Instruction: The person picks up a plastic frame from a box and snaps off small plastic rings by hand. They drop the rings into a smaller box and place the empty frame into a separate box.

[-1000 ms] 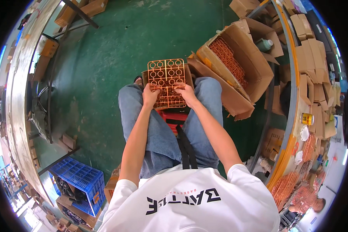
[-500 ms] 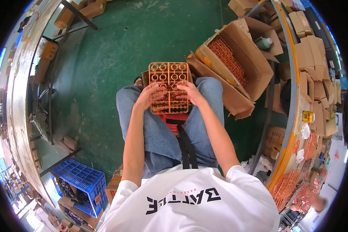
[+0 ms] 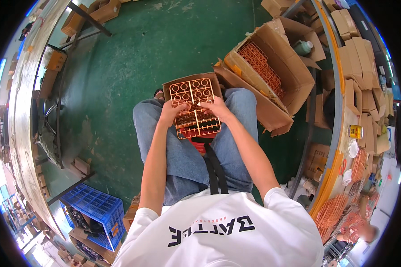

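Observation:
Between my knees I hold an orange plastic sprue frame (image 3: pixel 191 90), a flat lattice with rows of rings at its far end and short pegs along its near end. My left hand (image 3: pixel 169 113) grips its left side with the thumb laid over the middle. On the other side my right hand (image 3: pixel 217 109) has its thumb and fingers at the central rings. Fingers under the frame are hidden. Below it stands an open cardboard box (image 3: pixel 216 84), with small orange-brown pieces partly seen through the lattice.
A large open carton (image 3: pixel 299 91) at the right holds stacked orange sprue frames (image 3: pixel 262 66). Blue plastic crates (image 3: pixel 96 204) stand at lower left. Long workbenches run along both sides. The right bench carries cartons, a yellow can (image 3: pixel 355 132) and more orange frames (image 3: pixel 332 216). A person sits at far lower right.
The sprue frame has come slightly toward me and turned a little, uncovering more of the box beneath. Both hands have shifted inward, their thumbs nearer the frame's middle.

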Demonstrator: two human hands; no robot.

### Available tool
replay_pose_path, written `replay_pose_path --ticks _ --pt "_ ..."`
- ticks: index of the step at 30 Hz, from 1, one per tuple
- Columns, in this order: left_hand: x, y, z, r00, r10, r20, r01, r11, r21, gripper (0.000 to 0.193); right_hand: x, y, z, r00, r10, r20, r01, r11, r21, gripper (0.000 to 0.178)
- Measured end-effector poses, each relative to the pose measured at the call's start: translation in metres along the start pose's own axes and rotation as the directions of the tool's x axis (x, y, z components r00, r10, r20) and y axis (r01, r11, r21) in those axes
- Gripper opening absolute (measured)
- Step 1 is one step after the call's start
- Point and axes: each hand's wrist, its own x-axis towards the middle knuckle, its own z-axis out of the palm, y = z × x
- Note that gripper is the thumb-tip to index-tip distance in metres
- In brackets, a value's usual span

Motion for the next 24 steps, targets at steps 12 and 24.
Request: replay_pose_path --ticks 12,24 --pt "0.005 -0.002 0.002 0.987 -0.134 -0.088 0.133 0.991 -0.013 0.035 -0.012 -0.013 0.008 0.990 0.089 0.110 -0.108 0.979 0.173 0.015" --pt "0.010 -0.024 -0.013 0.977 -0.008 -0.211 0.048 0.982 0.182 0.024 0.005 0.009 0.003 0.991 0.130 0.028 -0.133 0.955 0.265 0.020"
